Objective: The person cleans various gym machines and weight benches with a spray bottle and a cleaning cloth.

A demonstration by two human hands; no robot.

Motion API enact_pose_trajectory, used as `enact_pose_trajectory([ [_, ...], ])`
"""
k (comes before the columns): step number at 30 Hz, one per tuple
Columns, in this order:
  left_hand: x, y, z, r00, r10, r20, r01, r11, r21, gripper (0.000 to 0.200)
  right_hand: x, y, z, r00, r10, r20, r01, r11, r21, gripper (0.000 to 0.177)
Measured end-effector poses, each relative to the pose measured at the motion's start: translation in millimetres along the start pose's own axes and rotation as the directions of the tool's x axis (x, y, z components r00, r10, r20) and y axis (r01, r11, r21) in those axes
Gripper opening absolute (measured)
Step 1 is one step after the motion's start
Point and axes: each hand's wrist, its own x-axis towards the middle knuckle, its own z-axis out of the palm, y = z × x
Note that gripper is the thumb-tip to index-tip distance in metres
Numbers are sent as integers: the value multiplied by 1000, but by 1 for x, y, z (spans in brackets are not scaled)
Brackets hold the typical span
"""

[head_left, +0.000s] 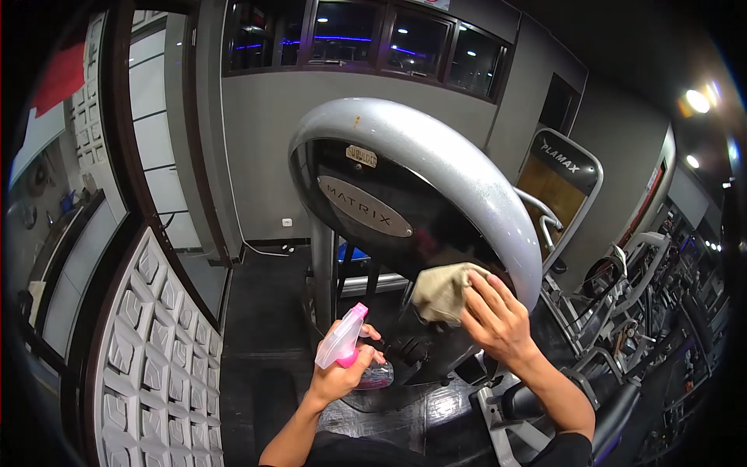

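My left hand [336, 380] is wrapped round a spray bottle [344, 339] with a pink and clear trigger head, its clear body partly hidden behind my fingers. In my right hand [498, 321] is a bunched beige cloth [440, 294], gripped between thumb and fingers. The cloth overlaps the lower part of the black panel on a gym machine [436, 132]. This machine has a thick silver curved frame, an oval MATRIX plate [364, 205] and a small SHOULDER label [361, 156].
Another machine with a PLAMAX panel [562, 162] stands behind on the right. More gym equipment [615, 311] fills the right side. A white patterned wall panel [159, 350] runs along the left. Dark windows [366, 35] line the back wall.
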Motion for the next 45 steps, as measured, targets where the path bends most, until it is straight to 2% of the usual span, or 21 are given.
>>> enact_pose_trajectory([
  [5,-12,1,6,1000,6,-24,-5,999,36,32,72,2,13,986,3,-167,8,998,65,26],
  [9,-26,10,19,999,-7,-49,9,1000,29,34,132,4,26,978,23,-208,-17,999,30,36],
  [12,-37,14,27,997,-8,-79,10,1000,22,36,130,1,21,989,3,-149,-6,1000,-23,39],
  [15,-50,14,38,991,-27,-127,26,1000,-5,37,89,4,8,994,-14,-106,21,998,63,38],
  [17,-58,15,42,987,-45,-153,41,999,-25,37,53,5,-6,1000,-30,-4,31,995,93,34],
  [19,-60,15,44,993,-25,-116,28,999,25,37,15,10,-12,999,-42,6,41,993,110,33],
  [21,-58,20,46,988,-46,-144,51,998,29,37,10,15,-11,998,-58,12,56,991,125,32],
  [23,-54,19,45,991,-8,-134,9,1000,1,38,16,20,-13,996,-86,2,85,988,130,31],
  [28,-42,28,35,991,30,-130,-21,997,69,35,67,28,-4,985,-154,-78,164,974,154,42],
  [31,-43,32,23,992,47,-121,-34,994,102,33,106,30,7,976,-196,-92,206,973,108,43],
  [34,-50,36,13,992,92,-82,-78,984,163,32,154,28,25,959,-257,-119,256,966,-26,43],
  [37,-53,29,2,990,48,-136,-29,990,138,32,207,19,59,948,-316,-24,315,947,-60,38],
  [39,-50,22,-2,989,70,-131,-52,989,136,32,239,12,79,919,-374,125,383,922,-56,36],
  [40,-50,19,-4,988,66,-140,-51,992,114,32,254,6,87,920,-371,125,380,923,-58,36],
  [42,-48,17,-5,989,53,-141,-42,996,76,34,277,-8,101,899,-341,276,372,926,-67,33],
  [43,-48,19,-4,989,48,-139,-38,996,76,34,285,-14,106,899,-338,279,368,927,-65,33],
  [45,-47,24,-3,991,59,-117,-60,998,-5,33,296,-23,105,866,-258,428,318,945,-75,30],
])
